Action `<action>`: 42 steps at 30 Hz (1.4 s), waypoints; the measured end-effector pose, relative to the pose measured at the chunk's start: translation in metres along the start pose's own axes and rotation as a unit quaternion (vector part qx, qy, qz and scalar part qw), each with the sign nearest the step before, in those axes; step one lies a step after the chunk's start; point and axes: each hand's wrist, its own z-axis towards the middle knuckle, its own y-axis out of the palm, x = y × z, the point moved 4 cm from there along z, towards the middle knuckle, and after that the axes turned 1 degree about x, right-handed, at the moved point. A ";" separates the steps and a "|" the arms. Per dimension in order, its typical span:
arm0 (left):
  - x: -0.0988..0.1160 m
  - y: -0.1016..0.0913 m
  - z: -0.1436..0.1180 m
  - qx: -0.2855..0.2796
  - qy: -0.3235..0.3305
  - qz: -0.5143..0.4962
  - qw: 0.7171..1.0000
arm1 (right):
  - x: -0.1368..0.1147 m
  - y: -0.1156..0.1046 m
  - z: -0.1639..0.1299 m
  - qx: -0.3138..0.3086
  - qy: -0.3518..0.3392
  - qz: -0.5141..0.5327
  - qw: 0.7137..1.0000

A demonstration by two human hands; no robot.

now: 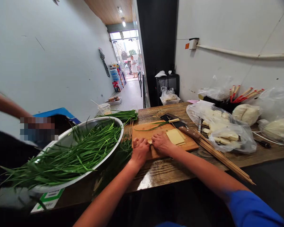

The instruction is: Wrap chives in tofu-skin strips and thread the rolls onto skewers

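Two hands: the left hand (pixel 139 150) and the right hand (pixel 162 143) lie side by side on the wooden cutting board (pixel 142 130), fingers curled down and pressed on a small pale roll (pixel 150 142) that shows between them.
Roll: at the board's near edge, mostly hidden under both hands.
Tofu-skin sheets (pixel 175 136): a flat yellow stack just right of the right hand, on the board.
Cleaver (pixel 177 123): behind the sheets, wooden handle pointing right.
Bamboo skewers (pixel 223 157): a long bundle lying on the desk (pixel 161 171) to the right of the board.
Steel basin (pixel 98 164): left of the board, heaped with green chives (pixel 71 154).
Writing: the green-and-white card (pixel 48 200) under the basin is too small to read.
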 end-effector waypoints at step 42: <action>-0.035 0.008 0.013 0.060 0.050 -0.062 0.995 | 0.019 0.007 0.016 0.001 0.022 0.021 1.000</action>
